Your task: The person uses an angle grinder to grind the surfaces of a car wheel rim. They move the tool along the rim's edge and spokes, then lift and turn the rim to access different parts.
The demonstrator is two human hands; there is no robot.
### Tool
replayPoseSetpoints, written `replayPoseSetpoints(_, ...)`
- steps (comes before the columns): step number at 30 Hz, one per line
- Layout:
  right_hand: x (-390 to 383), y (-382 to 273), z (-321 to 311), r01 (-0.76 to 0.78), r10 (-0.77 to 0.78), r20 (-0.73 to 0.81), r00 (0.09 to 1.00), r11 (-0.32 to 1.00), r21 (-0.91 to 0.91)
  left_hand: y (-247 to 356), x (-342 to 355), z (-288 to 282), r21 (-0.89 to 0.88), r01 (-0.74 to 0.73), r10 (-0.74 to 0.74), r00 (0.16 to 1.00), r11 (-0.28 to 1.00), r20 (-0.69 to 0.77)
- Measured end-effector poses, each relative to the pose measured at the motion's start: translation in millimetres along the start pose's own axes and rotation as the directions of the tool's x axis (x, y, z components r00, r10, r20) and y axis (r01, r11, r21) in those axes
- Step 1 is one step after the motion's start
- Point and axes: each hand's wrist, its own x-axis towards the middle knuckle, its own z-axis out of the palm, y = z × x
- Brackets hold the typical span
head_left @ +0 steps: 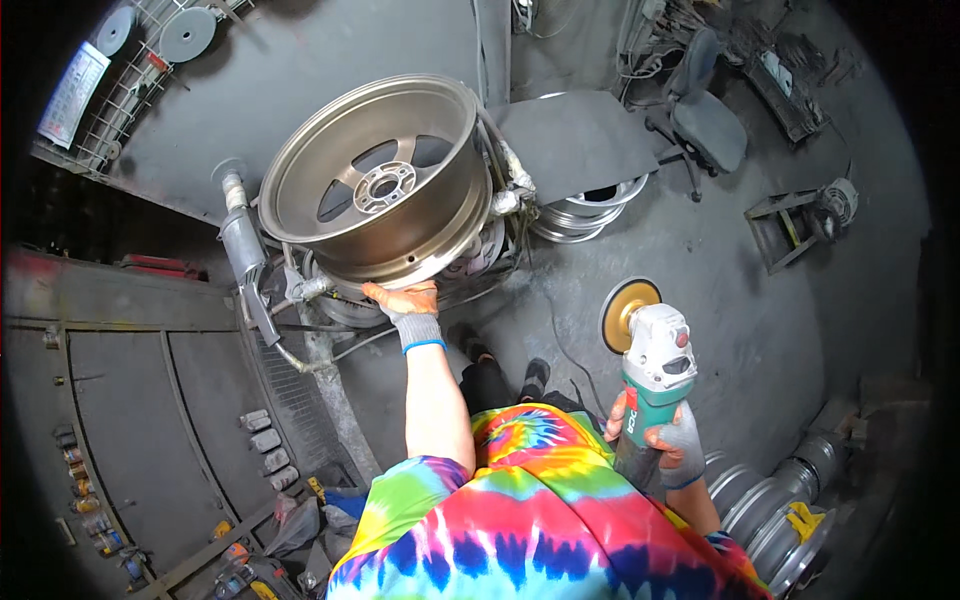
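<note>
A large bronze-coloured car wheel rim [440,220] without a tyre rests tilted on a metal stand, its open barrel facing up. My left hand [408,303], in a grey glove with orange palm coating, grips the barrel's near lower edge; some of its fingertips are hidden. To the right, away from the wheel, my right hand [675,447] is wrapped around the body of a green and grey angle grinder [657,375]. A round tan-yellow disc [625,312] is fitted at its head. Whether the disc spins cannot be told.
A grey-handled air tool [243,250] hangs left of the wheel. Silver rims [590,215] lie beneath a dark board [575,140]; more rims [765,515] stand at lower right. An office chair [708,115] and a small metal stand [785,230] are farther right. A cable [560,330] crosses the floor.
</note>
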Motion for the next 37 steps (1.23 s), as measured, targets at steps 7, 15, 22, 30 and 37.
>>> replayPoseSetpoints(7, 57, -16, 34, 0.025, -0.028, 0.077, 0.997, 0.999, 0.039, 19, -46, 37, -0.104, 0.174, -0.171, 0.985, 0.979, 0.033)
replayPoseSetpoints(15, 125, -28, 68, -0.001, -0.018, 0.144, 0.989, 0.992, 0.127, 73, -52, 97, -0.146, 0.184, -0.148, 0.962, 0.972, 0.228)
replayPoseSetpoints(22, 153, -44, 73, 0.058, -0.079, 0.176, 0.981, 0.991, 0.120, 100, -28, 167, -0.133, 0.230, -0.172, 0.922, 0.964, 0.348)
replayPoseSetpoints(30, 190, -73, 64, 0.047, -0.071, 0.277, 0.958, 0.995, 0.093, 85, -13, 251, -0.085, 0.147, -0.114, 0.943, 0.985, 0.312)
replayPoseSetpoints(37, 244, -116, 41, -0.009, -0.069, 0.463, 0.884, 0.986, 0.164, 67, 11, 294, 0.006, 0.019, -0.019, 0.973, 1.000, 0.228)
